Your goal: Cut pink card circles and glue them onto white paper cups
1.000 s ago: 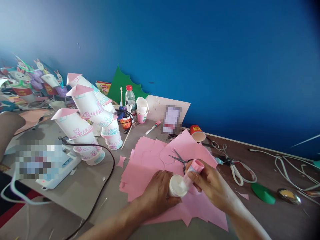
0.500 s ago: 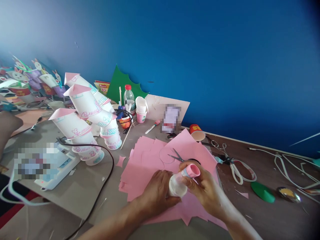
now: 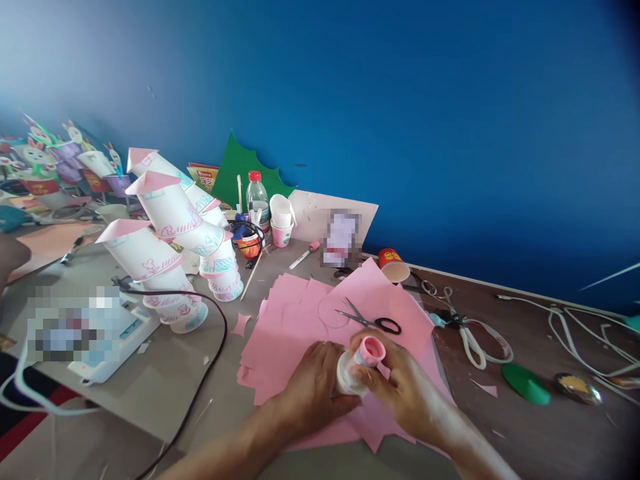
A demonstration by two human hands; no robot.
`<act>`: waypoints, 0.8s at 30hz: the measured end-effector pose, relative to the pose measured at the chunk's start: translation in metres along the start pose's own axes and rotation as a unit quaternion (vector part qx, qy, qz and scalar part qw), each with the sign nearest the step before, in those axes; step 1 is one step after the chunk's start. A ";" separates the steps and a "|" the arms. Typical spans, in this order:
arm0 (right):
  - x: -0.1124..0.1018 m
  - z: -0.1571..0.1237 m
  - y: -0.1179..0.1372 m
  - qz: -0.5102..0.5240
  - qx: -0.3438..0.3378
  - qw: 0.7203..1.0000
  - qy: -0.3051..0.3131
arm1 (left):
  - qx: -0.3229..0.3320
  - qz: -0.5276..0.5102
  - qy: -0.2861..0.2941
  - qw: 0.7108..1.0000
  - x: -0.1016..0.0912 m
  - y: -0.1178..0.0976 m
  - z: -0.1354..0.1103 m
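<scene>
My left hand is wrapped round a small white paper cup lying on its side over a spread of pink paper sheets. My right hand pinches a pink-capped glue stick and presses it against the cup. Both hands touch at the cup. Black-handled scissors lie on the pink paper just beyond my hands.
Leaning stacks of decorated paper cups with pink cone tops stand at left, with a black cable curving past. A bottle, cups, a marker, a red cup, white cords and a green disc lie around. Another person's arm is at far left.
My right hand has brought the glue stick down and left, from above the cup onto it. The scissors handles are uncovered now. My left hand stays on the cup.
</scene>
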State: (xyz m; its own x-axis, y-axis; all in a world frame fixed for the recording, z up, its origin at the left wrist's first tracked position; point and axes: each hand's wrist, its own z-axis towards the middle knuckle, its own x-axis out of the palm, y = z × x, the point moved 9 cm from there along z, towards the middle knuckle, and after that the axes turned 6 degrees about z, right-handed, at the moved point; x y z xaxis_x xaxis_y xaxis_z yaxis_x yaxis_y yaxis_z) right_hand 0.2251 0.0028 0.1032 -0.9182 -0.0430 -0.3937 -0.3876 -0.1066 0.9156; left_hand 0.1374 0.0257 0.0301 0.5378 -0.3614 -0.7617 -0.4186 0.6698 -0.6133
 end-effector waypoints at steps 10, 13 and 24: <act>0.003 0.004 0.005 -0.046 -0.056 0.997 -0.008 | 0.016 0.015 -0.003 1.000 0.004 0.000 -0.001; -0.003 0.008 0.003 -0.092 -0.072 0.991 -0.058 | 0.003 0.015 -0.004 1.000 0.003 0.001 0.000; -0.025 -0.003 0.002 -0.116 -0.017 0.985 -0.124 | 0.015 0.030 -0.006 0.999 0.003 -0.001 -0.001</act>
State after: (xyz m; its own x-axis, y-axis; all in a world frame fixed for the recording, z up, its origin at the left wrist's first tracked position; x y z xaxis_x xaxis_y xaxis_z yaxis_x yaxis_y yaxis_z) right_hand 0.2473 0.0009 0.1150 -0.7986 0.2305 -0.5560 -0.5902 -0.1183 0.7986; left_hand 0.1386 0.0234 0.0276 0.5212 -0.3123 -0.7942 -0.4281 0.7094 -0.5599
